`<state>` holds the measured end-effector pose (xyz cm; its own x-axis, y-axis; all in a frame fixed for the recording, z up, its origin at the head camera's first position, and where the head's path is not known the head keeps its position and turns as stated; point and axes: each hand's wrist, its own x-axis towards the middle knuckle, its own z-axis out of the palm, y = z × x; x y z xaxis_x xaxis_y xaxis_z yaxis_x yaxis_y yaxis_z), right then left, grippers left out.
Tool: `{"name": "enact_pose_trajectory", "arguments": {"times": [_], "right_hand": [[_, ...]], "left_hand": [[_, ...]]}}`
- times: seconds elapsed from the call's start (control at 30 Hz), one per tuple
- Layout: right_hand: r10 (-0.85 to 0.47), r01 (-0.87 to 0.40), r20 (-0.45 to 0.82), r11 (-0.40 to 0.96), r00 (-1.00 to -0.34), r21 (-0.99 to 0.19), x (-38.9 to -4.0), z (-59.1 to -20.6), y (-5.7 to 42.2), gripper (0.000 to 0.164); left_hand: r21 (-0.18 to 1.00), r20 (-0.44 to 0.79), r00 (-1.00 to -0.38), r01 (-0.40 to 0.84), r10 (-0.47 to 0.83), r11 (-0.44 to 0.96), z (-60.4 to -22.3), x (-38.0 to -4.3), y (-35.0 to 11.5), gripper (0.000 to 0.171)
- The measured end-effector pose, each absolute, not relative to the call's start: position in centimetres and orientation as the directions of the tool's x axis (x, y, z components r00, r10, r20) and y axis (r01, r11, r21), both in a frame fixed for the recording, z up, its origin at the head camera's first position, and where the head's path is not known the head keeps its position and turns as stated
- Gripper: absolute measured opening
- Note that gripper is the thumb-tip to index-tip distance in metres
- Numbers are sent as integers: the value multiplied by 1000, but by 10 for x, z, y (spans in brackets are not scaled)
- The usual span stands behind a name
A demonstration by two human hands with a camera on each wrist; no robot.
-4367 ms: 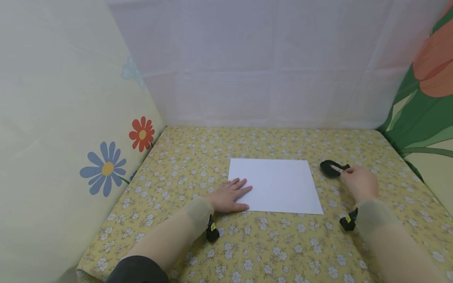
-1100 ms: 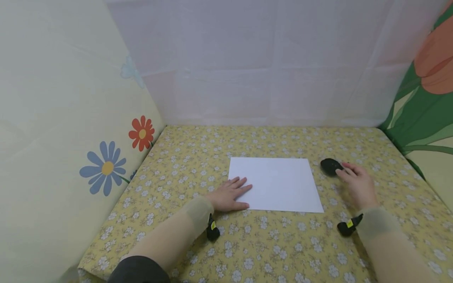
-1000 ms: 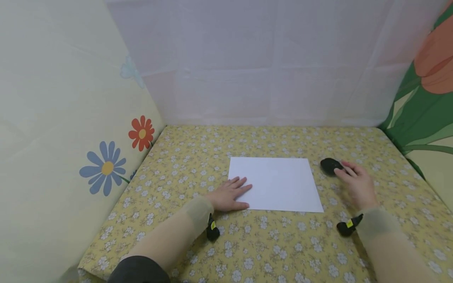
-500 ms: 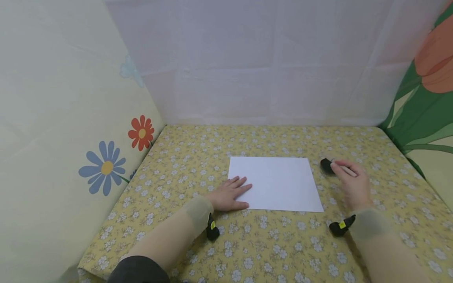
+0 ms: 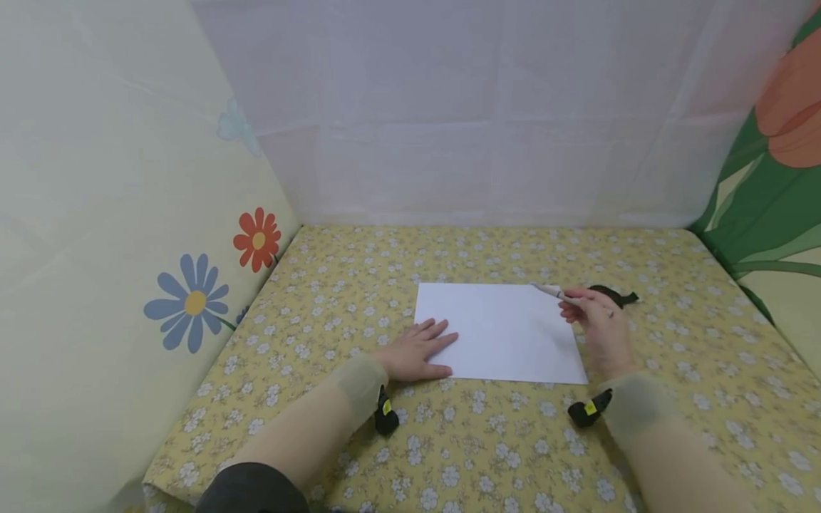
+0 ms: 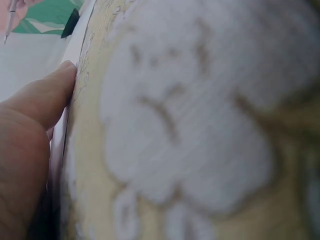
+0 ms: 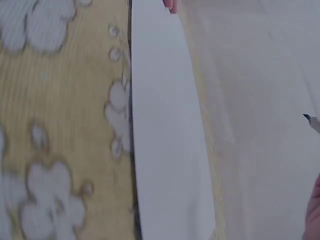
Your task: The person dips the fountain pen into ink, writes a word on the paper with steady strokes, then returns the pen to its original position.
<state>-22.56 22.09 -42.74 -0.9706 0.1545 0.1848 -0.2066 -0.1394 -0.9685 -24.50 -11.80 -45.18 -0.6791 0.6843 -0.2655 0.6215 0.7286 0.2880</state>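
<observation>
— Nearest items?
— One left sleeve (image 5: 301, 434) and one right sleeve (image 5: 667, 442), both pale, above a yellow floral surface (image 5: 507, 463). One black wrist device (image 5: 386, 413) at left; a matching device (image 5: 585, 412) at right.
— Next, with state of fingers?
— One left hand (image 5: 413, 355), palm down on the left part of a white sheet (image 5: 503, 338). Straight, spread fingers, grasping nothing.
— And the sheet?
— Lies flat, long side across, on the surface.
— To the right?
— One right hand (image 5: 603, 335), by the sheet's right edge, with fingers pinching a slender pale pen (image 5: 553, 291). Points left, toward the far edge; dark tip clear of the sheet in the right wrist view.
— Just beyond?
— One rounded black item (image 5: 612, 294), partly hidden by the hand.
— Farthest?
— Blue flower (image 5: 194, 303) and red flower (image 5: 258, 240) at left, orange tulip (image 5: 795, 125) at right; creased whitish cloth (image 5: 410, 114) behind.
</observation>
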Motion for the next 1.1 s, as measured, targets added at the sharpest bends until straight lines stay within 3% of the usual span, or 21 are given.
{"name": "enact_pose_trajectory", "arguments": {"times": [0.17,0.27,0.7,0.87,1.1], "right_hand": [[237,-209,144,-279,-961,-937,-225,-424,201,5],[258,-193,122,-272,-958,-943,-225,-422,192,10],[75,-136,121,-246,-990,-960,-234,-434,170,15],[28,-61,56,-247,-998,-967,-241,-438,161,36],[4,10,-11,-180,-1000,-984,-250,-441,151,42]], "left_hand": [[300,-261,-678,619,687,725,-451,-245,-118,75],[305,-261,-678,617,687,725,-451,-245,-118,75],[291,-280,-681,612,677,736,-454,-247,-119,75],[293,-281,-685,606,672,740,-454,-246,-119,76],[296,-285,-689,598,667,745,-456,-247,-119,76]]}}
